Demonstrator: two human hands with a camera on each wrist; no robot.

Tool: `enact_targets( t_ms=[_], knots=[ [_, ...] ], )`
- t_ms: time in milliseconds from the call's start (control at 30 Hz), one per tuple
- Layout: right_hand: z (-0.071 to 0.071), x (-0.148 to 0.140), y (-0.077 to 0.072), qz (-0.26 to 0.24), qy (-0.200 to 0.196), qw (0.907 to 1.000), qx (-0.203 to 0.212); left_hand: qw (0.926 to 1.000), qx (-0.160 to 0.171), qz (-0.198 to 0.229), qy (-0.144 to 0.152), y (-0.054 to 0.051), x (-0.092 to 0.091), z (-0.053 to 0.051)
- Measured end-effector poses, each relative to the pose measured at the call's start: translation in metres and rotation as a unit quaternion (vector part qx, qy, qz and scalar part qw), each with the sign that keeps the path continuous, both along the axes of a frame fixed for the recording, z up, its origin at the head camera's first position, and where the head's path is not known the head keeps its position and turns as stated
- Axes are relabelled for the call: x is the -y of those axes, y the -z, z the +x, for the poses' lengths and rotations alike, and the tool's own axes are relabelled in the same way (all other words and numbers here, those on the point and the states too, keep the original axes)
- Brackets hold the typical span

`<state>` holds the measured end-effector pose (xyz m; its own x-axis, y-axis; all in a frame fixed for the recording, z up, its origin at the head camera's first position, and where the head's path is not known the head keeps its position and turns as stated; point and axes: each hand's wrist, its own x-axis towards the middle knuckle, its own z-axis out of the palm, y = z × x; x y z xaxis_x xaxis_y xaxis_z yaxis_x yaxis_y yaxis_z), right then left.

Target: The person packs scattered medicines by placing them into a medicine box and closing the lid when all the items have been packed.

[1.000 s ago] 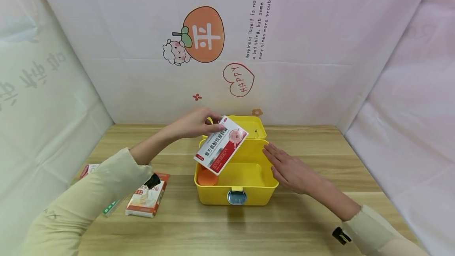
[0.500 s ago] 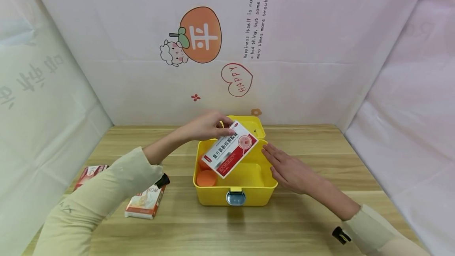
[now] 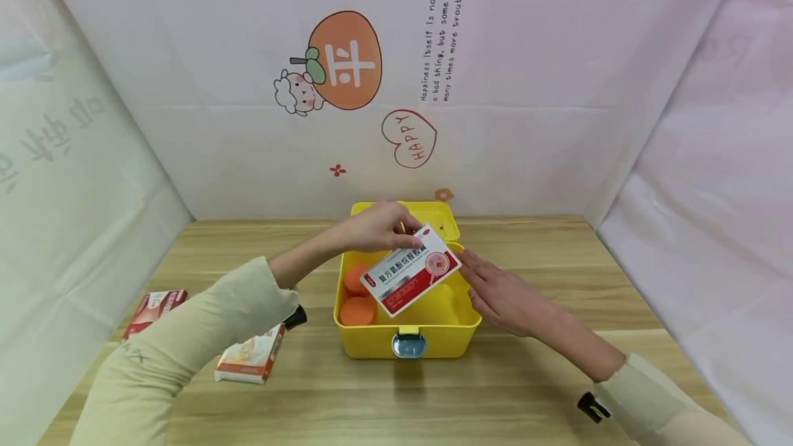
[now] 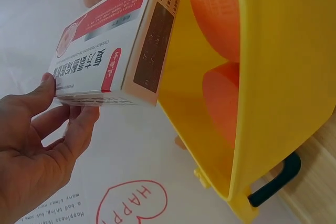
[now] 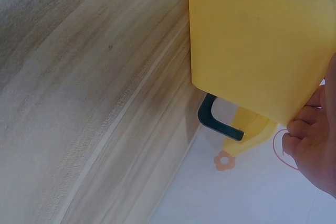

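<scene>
A white and red medicine box (image 3: 411, 270) is held tilted over the yellow storage box (image 3: 405, 343). My left hand (image 3: 384, 226) pinches its upper corner between thumb and fingers, as the left wrist view also shows for the medicine box (image 4: 105, 45). Two orange round-topped things (image 3: 358, 311) lie in the left end of the storage box, whose lid (image 3: 434, 215) is folded back. On the other side, my right hand (image 3: 504, 294) rests its fairly straight fingers against the right rim. In the right wrist view the fingers (image 5: 302, 129) touch the storage box's edge.
On the wooden table (image 3: 322, 405), a bandage box (image 3: 250, 358) and a red and white box (image 3: 155, 308) lie at the left, partly behind the left sleeve (image 3: 204, 336). A metal-coloured latch (image 3: 409, 345) is on the storage box's front. Printed cloth walls (image 3: 514, 88) surround the table.
My left hand has moved right and slightly nearer with the medicine box, lowering it over the storage box. More of the orange things shows. The right hand stays at the rim.
</scene>
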<state>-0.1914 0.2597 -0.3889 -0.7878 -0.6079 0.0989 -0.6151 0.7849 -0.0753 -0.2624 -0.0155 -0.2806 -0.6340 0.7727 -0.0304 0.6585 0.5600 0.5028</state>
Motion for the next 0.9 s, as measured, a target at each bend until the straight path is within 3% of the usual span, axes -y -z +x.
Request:
enact_targets(
  t_ms=[400,900],
  knots=[
    [0.0,0.0,0.002,-0.006,0.001,1.0,0.005,0.999,0.029,-0.007,0.034,0.015,-0.014,-0.001],
    [0.001,0.001,0.002,-0.001,0.001,1.0,0.003,0.9934,0.026,-0.082,0.076,0.024,-0.033,0.0]
  ],
)
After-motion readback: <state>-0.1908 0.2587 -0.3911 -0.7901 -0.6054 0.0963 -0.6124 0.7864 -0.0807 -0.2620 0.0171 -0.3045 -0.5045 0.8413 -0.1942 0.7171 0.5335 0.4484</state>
